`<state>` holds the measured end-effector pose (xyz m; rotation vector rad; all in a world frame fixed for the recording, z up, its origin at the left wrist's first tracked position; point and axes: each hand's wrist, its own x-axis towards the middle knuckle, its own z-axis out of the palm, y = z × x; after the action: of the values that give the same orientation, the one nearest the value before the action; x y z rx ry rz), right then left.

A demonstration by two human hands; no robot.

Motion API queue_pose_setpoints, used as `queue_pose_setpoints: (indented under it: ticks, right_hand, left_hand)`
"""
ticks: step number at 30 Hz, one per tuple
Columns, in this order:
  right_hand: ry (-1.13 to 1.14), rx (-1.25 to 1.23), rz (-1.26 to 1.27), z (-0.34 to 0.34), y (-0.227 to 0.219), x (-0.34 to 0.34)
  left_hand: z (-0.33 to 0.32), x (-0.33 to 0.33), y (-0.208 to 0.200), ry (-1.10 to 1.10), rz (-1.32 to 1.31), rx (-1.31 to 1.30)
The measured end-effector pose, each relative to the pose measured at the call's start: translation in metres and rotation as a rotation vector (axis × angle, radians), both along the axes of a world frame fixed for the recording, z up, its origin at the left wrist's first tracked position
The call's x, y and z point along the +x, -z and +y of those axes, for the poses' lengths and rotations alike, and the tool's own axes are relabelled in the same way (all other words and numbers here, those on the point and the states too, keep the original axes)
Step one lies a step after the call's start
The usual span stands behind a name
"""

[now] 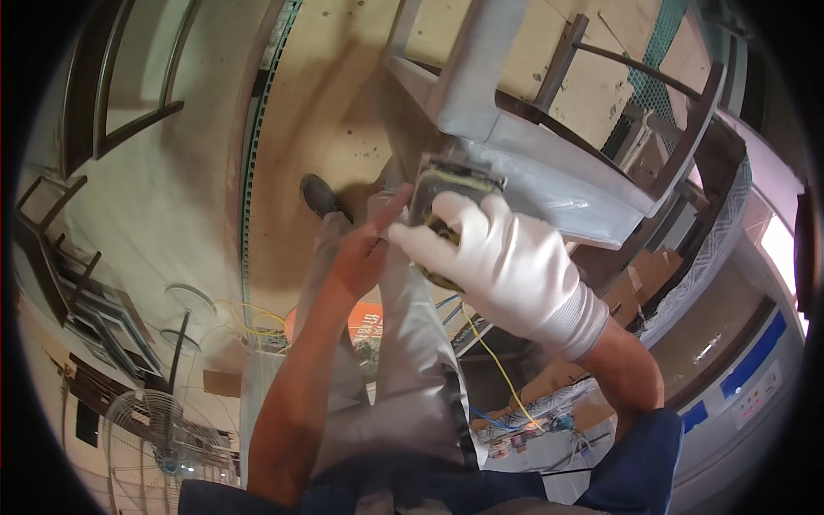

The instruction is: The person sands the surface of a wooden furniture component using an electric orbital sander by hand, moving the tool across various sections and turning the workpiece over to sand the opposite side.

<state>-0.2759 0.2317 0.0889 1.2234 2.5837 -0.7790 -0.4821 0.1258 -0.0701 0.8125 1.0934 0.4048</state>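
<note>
One gloved right hand (506,262) clamped around one blurry handheld tool (459,180), which is at the near corner of one grey frame (558,184), contact unclear. One bare left hand (359,251) beside it, grip can't tell. One fan (168,466) lower left.

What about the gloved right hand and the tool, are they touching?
Touching. The head view shows the gloved right hand wrapped over the tool, with parts of the tool showing around it.

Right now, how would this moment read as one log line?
right hand: white-gloved, holding handheld tool | left hand: bare, beside tool, contact unclear | grey furniture piece: beyond tool
</note>
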Motion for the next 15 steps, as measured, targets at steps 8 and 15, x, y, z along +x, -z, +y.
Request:
queue_pose_setpoints:
  ticks: [8,15]
  right_hand:
    - [0.033,-0.046,-0.187,0.026,-0.011,-0.034]
    - [0.009,-0.083,-0.261,0.012,-0.008,-0.062]
  left_hand:
    - [-0.004,0.002,0.006,-0.019,-0.006,-0.028]
    - [-0.023,0.008,0.011,-0.052,-0.016,-0.031]
